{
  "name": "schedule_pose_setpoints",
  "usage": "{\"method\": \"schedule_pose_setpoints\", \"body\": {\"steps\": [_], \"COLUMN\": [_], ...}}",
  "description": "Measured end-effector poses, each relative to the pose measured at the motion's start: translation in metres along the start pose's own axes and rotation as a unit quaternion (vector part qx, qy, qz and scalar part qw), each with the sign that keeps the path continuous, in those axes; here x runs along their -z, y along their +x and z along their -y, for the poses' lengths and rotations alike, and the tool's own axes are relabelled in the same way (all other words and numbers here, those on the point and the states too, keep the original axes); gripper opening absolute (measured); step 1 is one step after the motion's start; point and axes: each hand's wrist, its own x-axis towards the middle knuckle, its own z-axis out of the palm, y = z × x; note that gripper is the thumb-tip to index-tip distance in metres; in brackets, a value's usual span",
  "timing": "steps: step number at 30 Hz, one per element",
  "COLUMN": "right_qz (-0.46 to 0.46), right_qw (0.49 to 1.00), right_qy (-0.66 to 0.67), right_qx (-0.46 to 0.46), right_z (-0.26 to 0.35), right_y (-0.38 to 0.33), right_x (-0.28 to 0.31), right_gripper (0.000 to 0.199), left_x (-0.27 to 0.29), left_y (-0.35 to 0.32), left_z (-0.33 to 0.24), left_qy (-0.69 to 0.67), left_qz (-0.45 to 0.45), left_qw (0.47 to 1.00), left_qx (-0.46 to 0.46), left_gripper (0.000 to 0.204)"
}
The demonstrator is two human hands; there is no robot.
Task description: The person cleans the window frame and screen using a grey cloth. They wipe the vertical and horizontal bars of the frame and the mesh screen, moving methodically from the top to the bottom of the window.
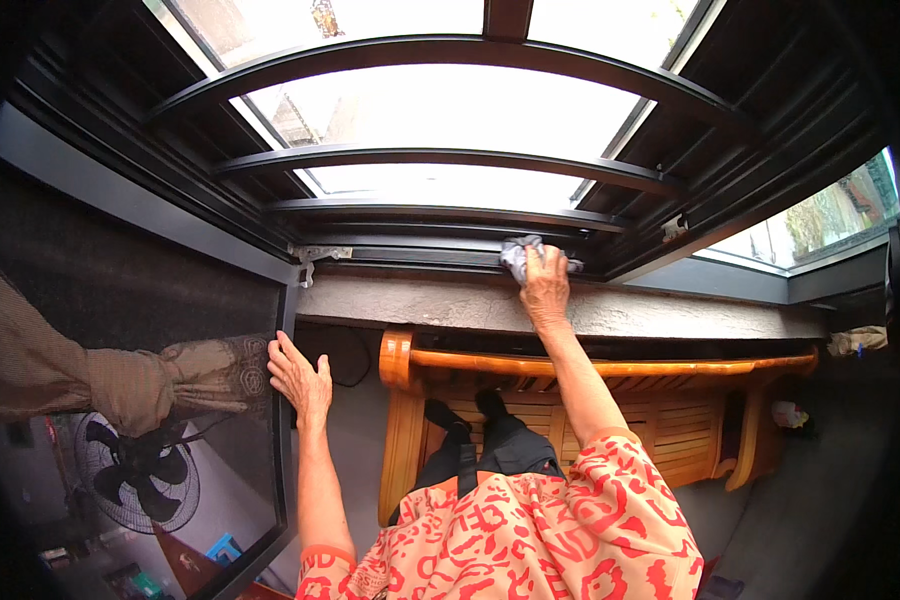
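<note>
My right hand point(546, 293) presses a crumpled grey-and-white cloth point(515, 258) onto the dark window track point(425, 256), near its right end. The fingers are bent over the cloth and partly hide it. At the left, my left hand point(301, 384) rests against the edge of a swung-out dark screen frame point(286, 470). Its fingers are stretched and its thumb stands apart, with nothing held. Between the bars and the room runs a rough grey stone sill point(410, 299), just below the track.
Dark horizontal bars point(450, 157) cross the bright window. I stand on an orange wooden bench point(660, 425) under the sill. A knotted brown curtain point(135, 385) and a black fan point(140, 475) show at the left. Another glass pane point(820, 225) slants at the right.
</note>
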Motion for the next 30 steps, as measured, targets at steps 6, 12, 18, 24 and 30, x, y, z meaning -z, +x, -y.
{"method": "schedule_pose_setpoints", "body": {"steps": [6, 12, 18, 24, 30], "right_qz": [-0.003, -0.009, 0.003, 0.017, 0.051], "right_qw": [0.993, 0.988, 0.992, 0.996, 0.993], "right_qy": [-0.052, -0.066, -0.044, -0.017, 0.091], "right_qx": [-0.106, -0.137, -0.115, -0.081, 0.047], "right_z": [-0.053, -0.053, -0.006, 0.035, 0.075], "right_y": [-0.020, -0.021, -0.009, -0.003, 0.005], "right_x": [0.010, 0.014, 0.004, -0.015, -0.026], "right_gripper": [0.048, 0.043, 0.042, 0.044, 0.046], "left_x": [0.001, 0.001, 0.001, 0.000, -0.002], "left_y": [0.001, 0.001, 0.000, 0.000, -0.004], "left_z": [0.000, -0.004, -0.002, -0.002, -0.003], "left_qy": [-0.006, -0.003, 0.002, 0.001, -0.061], "left_qz": [0.002, -0.005, 0.001, 0.007, -0.020], "left_qw": [1.000, 1.000, 1.000, 1.000, 0.998], "left_qx": [-0.010, -0.009, -0.007, -0.010, -0.012], "left_gripper": [0.087, 0.088, 0.088, 0.089, 0.090]}}
